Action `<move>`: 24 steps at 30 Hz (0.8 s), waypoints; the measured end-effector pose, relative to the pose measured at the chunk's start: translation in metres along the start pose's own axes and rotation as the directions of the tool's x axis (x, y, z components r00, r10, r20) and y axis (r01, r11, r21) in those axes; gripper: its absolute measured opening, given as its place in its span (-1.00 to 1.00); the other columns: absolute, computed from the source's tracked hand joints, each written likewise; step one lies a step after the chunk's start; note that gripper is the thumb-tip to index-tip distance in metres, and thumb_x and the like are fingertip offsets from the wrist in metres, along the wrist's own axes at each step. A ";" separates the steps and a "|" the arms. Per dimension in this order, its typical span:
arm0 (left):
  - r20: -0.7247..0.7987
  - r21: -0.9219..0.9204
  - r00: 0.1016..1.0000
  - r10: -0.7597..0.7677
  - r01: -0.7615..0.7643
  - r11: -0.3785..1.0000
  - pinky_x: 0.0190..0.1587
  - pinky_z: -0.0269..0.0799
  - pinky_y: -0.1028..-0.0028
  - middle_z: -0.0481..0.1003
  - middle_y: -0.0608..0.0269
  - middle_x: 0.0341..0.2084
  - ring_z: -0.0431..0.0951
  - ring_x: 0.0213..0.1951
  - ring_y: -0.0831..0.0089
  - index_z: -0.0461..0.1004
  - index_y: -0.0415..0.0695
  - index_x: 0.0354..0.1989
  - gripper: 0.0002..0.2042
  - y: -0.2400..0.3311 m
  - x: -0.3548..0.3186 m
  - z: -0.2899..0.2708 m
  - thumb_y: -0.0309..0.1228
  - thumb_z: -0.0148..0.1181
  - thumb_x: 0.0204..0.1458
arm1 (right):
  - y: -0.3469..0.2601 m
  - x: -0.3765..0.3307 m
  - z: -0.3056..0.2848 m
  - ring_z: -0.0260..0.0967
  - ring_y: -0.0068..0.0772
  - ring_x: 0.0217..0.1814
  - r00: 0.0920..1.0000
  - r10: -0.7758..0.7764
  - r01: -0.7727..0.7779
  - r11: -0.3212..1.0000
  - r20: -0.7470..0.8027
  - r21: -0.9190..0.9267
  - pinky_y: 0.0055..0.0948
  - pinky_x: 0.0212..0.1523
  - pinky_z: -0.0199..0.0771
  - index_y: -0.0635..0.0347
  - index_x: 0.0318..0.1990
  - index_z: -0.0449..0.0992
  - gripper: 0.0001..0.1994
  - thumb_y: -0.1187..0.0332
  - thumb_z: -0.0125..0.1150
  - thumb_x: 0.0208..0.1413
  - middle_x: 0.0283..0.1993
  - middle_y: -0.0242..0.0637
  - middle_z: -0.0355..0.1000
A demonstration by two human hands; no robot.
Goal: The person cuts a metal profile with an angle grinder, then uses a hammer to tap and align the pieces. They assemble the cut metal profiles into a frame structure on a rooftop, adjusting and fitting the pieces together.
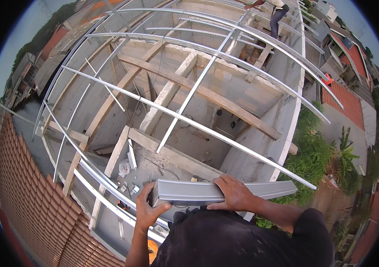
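Observation:
Close in front of my body lies a silvery steel roof channel [190, 190], running sideways with its far end pointing right. It looks thick, and I cannot tell whether it is one piece or several nested together. My left hand [148, 207] grips its left end, fingers up along the end face and thumb beneath. Farther right, my right hand [234, 194] is wrapped over the top edge, its thumb on the near side. What supports the channel underneath is hidden by my dark shirt.
Thin metal battens [194, 123] and wooden beams [207, 94] span open rooms with block walls. Far below, debris litters the floor [154, 164]. A co-worker [278, 15] stands on the frame at the far right. Brown roof tiles [34, 178] slope at left; plants [312, 138] grow right.

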State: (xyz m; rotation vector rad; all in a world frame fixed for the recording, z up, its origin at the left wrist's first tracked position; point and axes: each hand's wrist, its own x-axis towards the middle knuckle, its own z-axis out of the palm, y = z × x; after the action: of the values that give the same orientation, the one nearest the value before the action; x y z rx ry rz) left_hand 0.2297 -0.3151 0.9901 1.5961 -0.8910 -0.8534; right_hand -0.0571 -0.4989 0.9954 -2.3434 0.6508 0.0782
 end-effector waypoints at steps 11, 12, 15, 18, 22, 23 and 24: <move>-0.076 0.160 0.978 -0.193 0.203 0.966 0.24 0.48 0.26 0.63 -0.06 0.00 0.66 0.09 0.18 0.52 -0.35 0.21 -0.02 -0.004 -0.031 0.013 0.05 0.78 -0.38 | 0.032 0.010 0.020 0.38 0.22 0.29 0.994 -0.051 0.042 0.995 0.097 0.086 0.04 0.33 0.41 0.24 0.34 0.34 -0.01 -0.10 0.71 -0.17 0.19 0.02 0.39; -0.089 0.178 0.978 -0.189 0.202 0.963 0.24 0.48 0.26 0.63 -0.05 0.00 0.66 0.09 0.18 0.53 -0.35 0.20 -0.01 -0.002 -0.037 0.012 0.05 0.79 -0.40 | 0.041 0.009 0.018 0.38 0.21 0.31 0.988 -0.070 0.051 0.990 0.138 0.132 0.04 0.33 0.41 0.24 0.35 0.33 0.00 -0.06 0.74 -0.21 0.21 0.02 0.40; -0.147 0.201 0.980 -0.134 0.162 0.966 0.24 0.48 0.28 0.63 0.00 0.01 0.66 0.08 0.20 0.56 -0.32 0.17 -0.01 -0.008 -0.056 0.006 0.03 0.82 -0.48 | 0.072 0.011 0.009 0.35 0.18 0.38 0.961 -0.086 0.043 0.986 0.263 0.164 0.01 0.38 0.39 0.21 0.41 0.31 0.09 0.14 0.82 -0.36 0.29 -0.01 0.39; -0.258 0.058 0.945 -0.203 0.225 0.973 0.23 0.47 0.29 0.63 0.03 0.00 0.65 0.06 0.24 0.57 -0.31 0.16 -0.02 0.008 -0.067 -0.010 0.02 0.83 -0.50 | 0.094 0.008 0.002 0.34 0.20 0.38 0.972 -0.158 0.154 0.987 0.174 0.038 0.03 0.38 0.38 0.20 0.40 0.32 0.07 0.16 0.81 -0.35 0.29 0.00 0.39; -0.246 0.124 0.963 -0.107 0.140 0.982 0.20 0.46 0.32 0.63 0.08 -0.03 0.64 0.04 0.32 0.58 -0.33 0.13 -0.03 0.023 -0.063 -0.021 0.01 0.83 -0.51 | 0.101 0.032 0.004 0.36 0.20 0.33 0.945 -0.245 0.259 0.965 0.216 -0.036 -0.01 0.32 0.40 0.18 0.31 0.36 -0.03 0.15 0.80 -0.32 0.25 0.01 0.40; -0.260 0.084 0.957 -0.127 0.153 0.985 0.20 0.45 0.34 0.62 0.10 -0.04 0.63 0.04 0.33 0.55 -0.33 0.16 0.00 0.025 -0.061 -0.022 0.04 0.83 -0.48 | 0.104 0.032 0.008 0.38 0.19 0.30 0.949 -0.213 0.211 0.977 0.232 0.032 -0.02 0.30 0.41 0.18 0.29 0.37 -0.06 0.16 0.79 -0.31 0.22 0.02 0.41; -0.277 0.028 0.948 -0.154 0.169 0.985 0.20 0.44 0.34 0.62 0.10 -0.03 0.62 0.05 0.33 0.54 -0.33 0.18 0.01 0.023 -0.062 -0.024 0.05 0.82 -0.47 | 0.108 0.035 0.012 0.40 0.18 0.28 0.949 -0.188 0.169 0.981 0.255 0.096 -0.03 0.28 0.42 0.18 0.27 0.38 -0.08 0.17 0.78 -0.30 0.19 0.02 0.43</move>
State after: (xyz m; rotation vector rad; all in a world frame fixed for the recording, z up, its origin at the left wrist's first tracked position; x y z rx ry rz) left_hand 0.2192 -0.2533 1.0223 1.7999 -0.5955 -0.7034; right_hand -0.0761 -0.5744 0.9125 -2.2580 0.3044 0.2742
